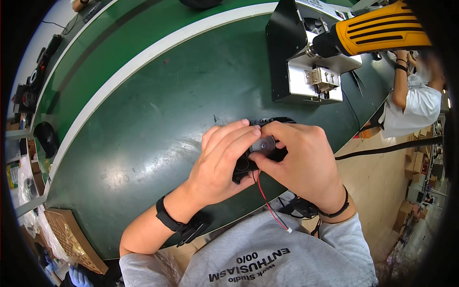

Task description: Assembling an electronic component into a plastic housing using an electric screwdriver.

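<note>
My left hand (222, 155) is wrapped round a black plastic housing (242, 166) and steadies it just above the green table's near side. At its upper side a grey, rounded metal-looking part (263, 145) shows, and my right hand (306, 153) pinches it between thumb and fingers. Much of the housing is hidden behind my fingers. From beneath it a red and black wire pair (264, 196) hangs toward my shirt, ending in a small white connector (289, 230).
At the back right stands a metal fixture (282, 57) with black panels, below a yellow and black power tool (377, 29). A black cable (387, 149) runs off rightward. A co-worker (411, 105) is at far right. A black curved part (46, 138) and a brown tray (71, 239) lie left.
</note>
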Demonstrator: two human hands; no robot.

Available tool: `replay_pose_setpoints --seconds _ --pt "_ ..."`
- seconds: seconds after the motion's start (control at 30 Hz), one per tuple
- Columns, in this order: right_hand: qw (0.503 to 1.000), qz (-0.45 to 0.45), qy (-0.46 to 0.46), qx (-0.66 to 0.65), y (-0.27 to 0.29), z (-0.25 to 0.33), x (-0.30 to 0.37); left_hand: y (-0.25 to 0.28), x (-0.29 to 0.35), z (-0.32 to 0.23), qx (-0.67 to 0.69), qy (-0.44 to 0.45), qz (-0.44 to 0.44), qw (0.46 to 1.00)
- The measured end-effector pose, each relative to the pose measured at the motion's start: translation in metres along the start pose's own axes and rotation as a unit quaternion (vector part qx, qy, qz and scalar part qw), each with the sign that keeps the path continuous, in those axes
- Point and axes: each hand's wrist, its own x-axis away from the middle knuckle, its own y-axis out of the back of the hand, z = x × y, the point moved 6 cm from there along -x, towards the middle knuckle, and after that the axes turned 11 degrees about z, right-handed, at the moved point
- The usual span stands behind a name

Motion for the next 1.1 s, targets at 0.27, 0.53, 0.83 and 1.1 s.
replay_pose_setpoints --seconds 0.27,0.53,0.83,1.1 --pt "1.000 -0.002 0.009 -0.012 -0.001 -0.002 0.000 -0.001 0.001 0.000 -0.002 0.003 0.004 1.000" --pt "1.000 -0.002 0.008 -0.006 0.002 0.000 0.002 -0.002 -0.001 0.000 0.027 -0.002 -0.018 0.999" --pt "0.952 -0.257 0.018 -0.165 0.101 0.001 0.053 -0.001 -0.004 -0.008 -0.050 0.018 0.049 0.997" --pt "0.884 -0.264 0.215 -0.320 0.135 0.011 -0.021 -0.003 -0.003 -0.018 -0.132 -0.005 0.065 0.989"
